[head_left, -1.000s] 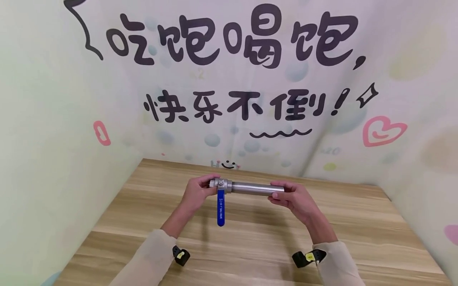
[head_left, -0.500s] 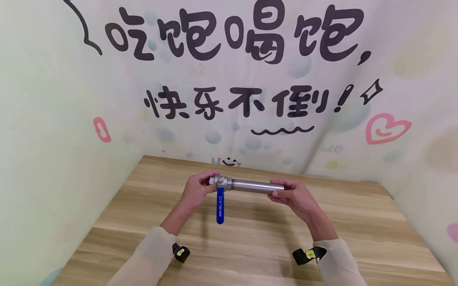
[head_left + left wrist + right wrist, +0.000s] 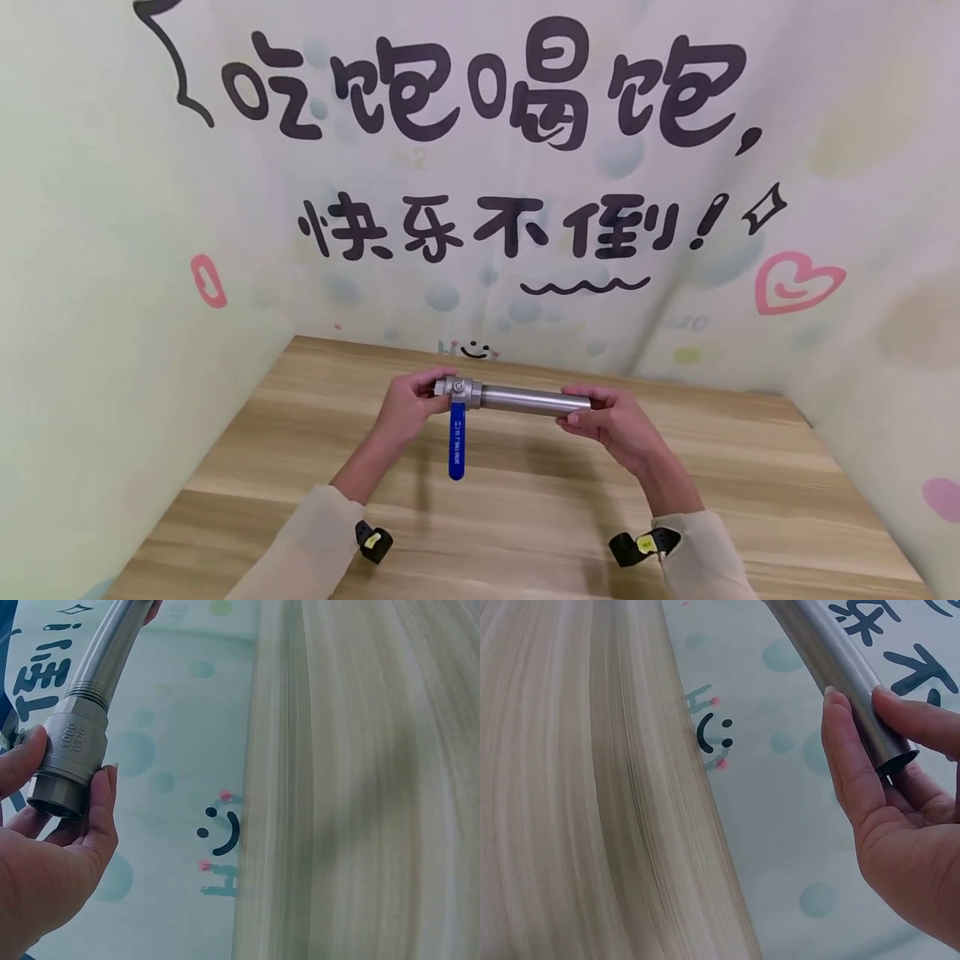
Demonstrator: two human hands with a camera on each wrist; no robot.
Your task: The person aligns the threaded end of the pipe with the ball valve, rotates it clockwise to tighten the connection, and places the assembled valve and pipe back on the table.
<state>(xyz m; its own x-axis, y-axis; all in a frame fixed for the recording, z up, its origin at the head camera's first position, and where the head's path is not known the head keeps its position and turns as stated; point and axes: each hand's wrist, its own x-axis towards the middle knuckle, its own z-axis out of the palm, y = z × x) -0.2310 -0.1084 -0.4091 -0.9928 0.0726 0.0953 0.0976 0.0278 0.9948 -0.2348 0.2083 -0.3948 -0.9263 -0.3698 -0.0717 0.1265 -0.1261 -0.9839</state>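
A steel ball valve (image 3: 460,387) with a long blue lever handle (image 3: 457,442) is joined to a steel pipe (image 3: 525,400); some thread shows at the joint in the left wrist view. My left hand (image 3: 405,408) grips the valve body (image 3: 71,746) near its open end, thumb on one side and fingers on the other. At the pipe's far end, my right hand (image 3: 618,425) holds the tube (image 3: 847,671) between thumb and fingers, its hollow mouth visible in the right wrist view. The assembly is held roughly level above the table, lever pointing toward me.
The wood-grain table (image 3: 510,517) lies under both hands and carries their shadows. Behind it stands a pale printed backdrop (image 3: 480,317) with dark lettering, close beyond the valve and pipe. Black wrist cameras (image 3: 645,546) sit at both cuffs.
The whole scene shifts slightly up, then down in the head view. Both hands keep their hold on the valve and pipe; the right fingers shift a little at the pipe end.
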